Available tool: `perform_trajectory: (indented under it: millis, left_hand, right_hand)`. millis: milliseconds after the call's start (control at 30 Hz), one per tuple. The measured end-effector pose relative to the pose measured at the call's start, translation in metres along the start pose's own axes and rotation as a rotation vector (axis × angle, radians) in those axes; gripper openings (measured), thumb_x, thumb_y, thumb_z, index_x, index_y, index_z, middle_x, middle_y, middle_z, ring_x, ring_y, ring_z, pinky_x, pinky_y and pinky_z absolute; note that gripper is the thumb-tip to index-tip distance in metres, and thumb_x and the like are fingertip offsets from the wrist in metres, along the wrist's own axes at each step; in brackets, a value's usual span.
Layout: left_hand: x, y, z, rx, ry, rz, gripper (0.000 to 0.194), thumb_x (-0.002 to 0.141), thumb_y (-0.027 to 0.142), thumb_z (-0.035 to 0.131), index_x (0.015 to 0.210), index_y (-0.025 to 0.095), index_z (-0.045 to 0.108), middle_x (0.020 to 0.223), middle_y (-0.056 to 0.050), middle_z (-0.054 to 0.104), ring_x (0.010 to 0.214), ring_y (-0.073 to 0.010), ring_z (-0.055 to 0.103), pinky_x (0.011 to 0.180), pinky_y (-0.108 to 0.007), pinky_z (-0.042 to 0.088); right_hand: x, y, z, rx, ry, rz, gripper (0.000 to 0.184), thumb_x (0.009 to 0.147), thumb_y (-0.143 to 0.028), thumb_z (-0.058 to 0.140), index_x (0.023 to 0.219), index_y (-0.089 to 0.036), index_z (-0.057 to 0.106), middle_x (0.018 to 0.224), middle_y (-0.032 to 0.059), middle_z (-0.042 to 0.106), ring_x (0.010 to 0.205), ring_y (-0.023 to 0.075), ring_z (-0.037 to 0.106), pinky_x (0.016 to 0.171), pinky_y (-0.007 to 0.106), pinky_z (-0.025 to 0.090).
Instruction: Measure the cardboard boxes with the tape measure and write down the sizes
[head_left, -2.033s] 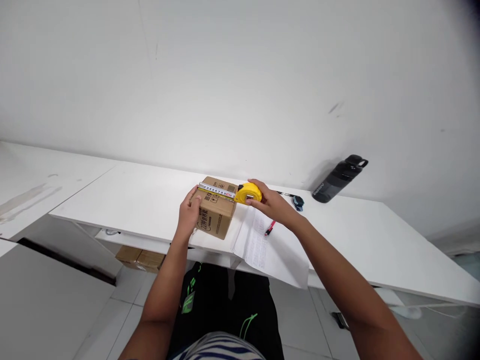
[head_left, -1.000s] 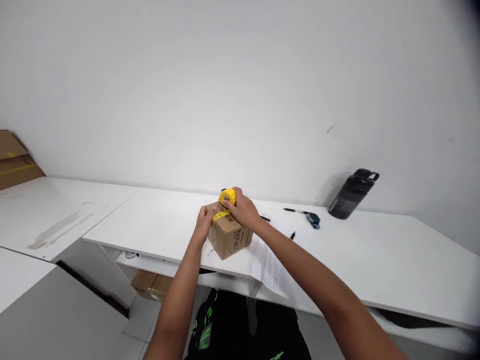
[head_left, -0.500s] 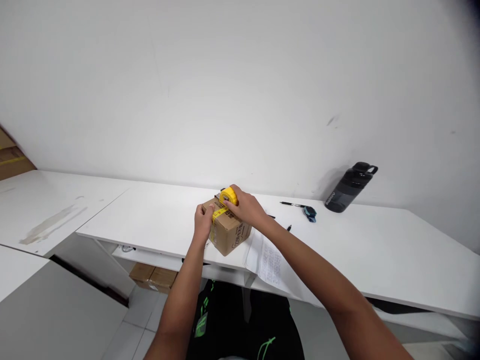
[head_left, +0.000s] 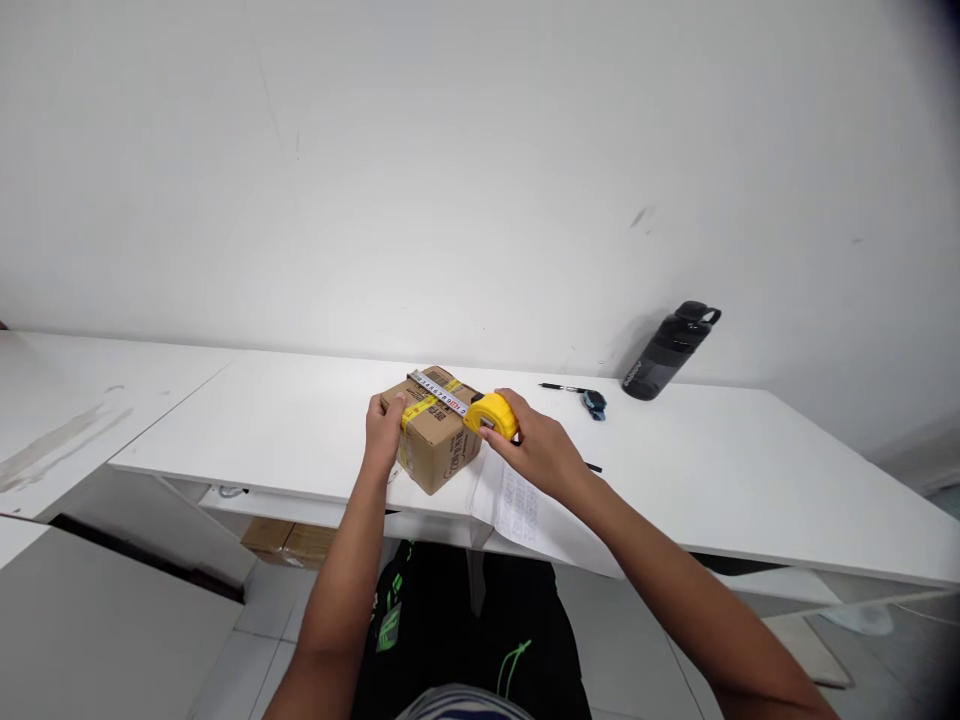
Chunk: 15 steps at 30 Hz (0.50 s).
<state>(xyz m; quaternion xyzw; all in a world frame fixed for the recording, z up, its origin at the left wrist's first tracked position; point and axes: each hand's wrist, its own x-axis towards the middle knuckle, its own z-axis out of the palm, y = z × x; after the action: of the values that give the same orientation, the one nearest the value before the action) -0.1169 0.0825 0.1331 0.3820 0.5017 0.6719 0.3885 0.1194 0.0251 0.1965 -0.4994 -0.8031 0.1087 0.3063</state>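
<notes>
The left hand (head_left: 384, 428) clasps one side of a brown cardboard box (head_left: 427, 462) near the front of the white worktop (head_left: 285, 410); the right hand (head_left: 540, 445) has its grip around a yellow plastic tape measure (head_left: 491, 416). The white numbered blade (head_left: 439, 391) across the box's top should read truest flat and taut.

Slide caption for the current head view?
Left hand grips a brown cardboard box while the right hand holds a yellow rounded tape measure, its pale blade extended across the box.

numerals 3 to 9 on tape blade (head_left: 437, 391), lettering on box (head_left: 433, 430) and bottle (head_left: 664, 356) (unclear)
</notes>
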Motion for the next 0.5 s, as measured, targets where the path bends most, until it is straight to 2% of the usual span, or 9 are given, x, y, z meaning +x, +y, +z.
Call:
perform_trajectory:
  millis: [200,367,500]
  left_hand:
    - [0.0,0.0,0.001,0.006,0.013,-0.016,0.03,0.076,0.044,0.066,0.089,0.018,0.055,0.084,-0.002,0.063,0.074,-0.0166,0.062,0.065,-0.029,0.051]
    - [-0.004,0.007,-0.001,0.0,-0.004,-0.015,0.031,0.076,0.044,0.067,0.089,0.018,0.054,0.085,-0.003,0.064,0.074,-0.0174,0.063,0.064,-0.03,0.051]
    - [-0.006,0.014,-0.002,-0.003,-0.032,-0.03,0.032,0.074,0.043,0.069,0.087,0.018,0.054,0.081,-0.002,0.064,0.071,-0.0166,0.062,0.063,-0.029,0.05]
  right_hand:
    - [0.011,-0.001,0.006,0.001,0.044,0.042,0.048,0.089,-0.051,0.051,0.13,-0.026,0.045,0.097,0.0048,0.07,0.072,0.022,0.065,0.06,0.03,0.044]
    - [0.064,-0.018,0.025,-0.093,-0.057,0.013,0.049,0.09,-0.051,0.05,0.131,-0.026,0.043,0.101,0.0054,0.072,0.079,0.025,0.066,0.06,0.029,0.04]
    - [0.109,-0.033,0.042,-0.049,-0.091,0.008,0.051,0.09,-0.052,0.049,0.132,-0.024,0.041,0.103,0.007,0.072,0.084,0.0258,0.066,0.062,0.03,0.041]
